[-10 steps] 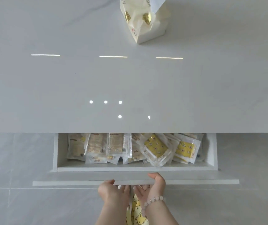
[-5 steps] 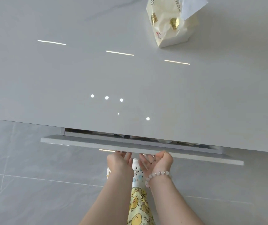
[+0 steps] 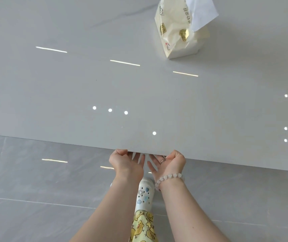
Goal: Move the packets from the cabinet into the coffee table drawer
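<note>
Across most of view: glossy pale-grey stone-look coffee table top (image 3: 105, 93), near edge running diag. Below it, grey tiled floor (image 3: 26, 189). Far side of top: cream plastic tissue pack (image 3: 176, 32), white sheet sticking out, well apart from hands, prob. not part of job. Coffee table drawer not visible; prob. fully shut under near edge w/ packets hidden inside. None in view, can't confirm. Forearms reach fwd side by side. At edge: left hand (image 3: 125, 163) & right hand (image 3: 170, 163), fingers straight & spread, tips lost under top, thumbs bent at rim. Neither grips anything seen; looks like pressing drawer front home. Pale bead bracelet (image 3: 169, 177) on right wrist.
</note>
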Tool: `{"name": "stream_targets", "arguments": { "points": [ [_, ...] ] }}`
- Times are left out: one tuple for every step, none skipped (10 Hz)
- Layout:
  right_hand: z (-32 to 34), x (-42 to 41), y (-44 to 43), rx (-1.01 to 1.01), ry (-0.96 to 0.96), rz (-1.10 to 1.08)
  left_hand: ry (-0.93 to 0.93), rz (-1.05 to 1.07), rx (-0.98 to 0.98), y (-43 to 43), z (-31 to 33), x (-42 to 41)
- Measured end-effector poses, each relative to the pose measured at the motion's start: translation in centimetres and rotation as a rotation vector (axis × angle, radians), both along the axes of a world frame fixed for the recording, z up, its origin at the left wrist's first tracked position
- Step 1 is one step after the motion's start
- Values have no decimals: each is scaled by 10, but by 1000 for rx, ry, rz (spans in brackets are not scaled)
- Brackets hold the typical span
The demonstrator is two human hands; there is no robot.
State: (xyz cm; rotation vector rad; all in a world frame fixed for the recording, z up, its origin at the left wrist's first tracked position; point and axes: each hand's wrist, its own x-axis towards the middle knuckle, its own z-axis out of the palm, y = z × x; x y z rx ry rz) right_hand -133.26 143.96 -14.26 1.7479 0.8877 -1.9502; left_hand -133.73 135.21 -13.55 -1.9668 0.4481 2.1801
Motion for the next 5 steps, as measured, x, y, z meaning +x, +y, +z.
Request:
{"name": "stream_targets", "arguments": {
  "points": [
    [-5, 2, 0, 24, -6, -92, 31, -55, -9, 0, -4, 4],
    [-12, 2, 3, 44, 0, -86, 60, -67, -1, -1, -8, 8],
    [-14, 8, 10, 13, 48, -24, 105, -188, -27, -8, -10, 15],
    [-14, 10, 16, -22, -9, 211, 85, -684, -136, -20, -14, 20],
    [9, 4, 11, 118, -84, 705, 78, -1154, -93, -18, 1, 24]
  ]
}}
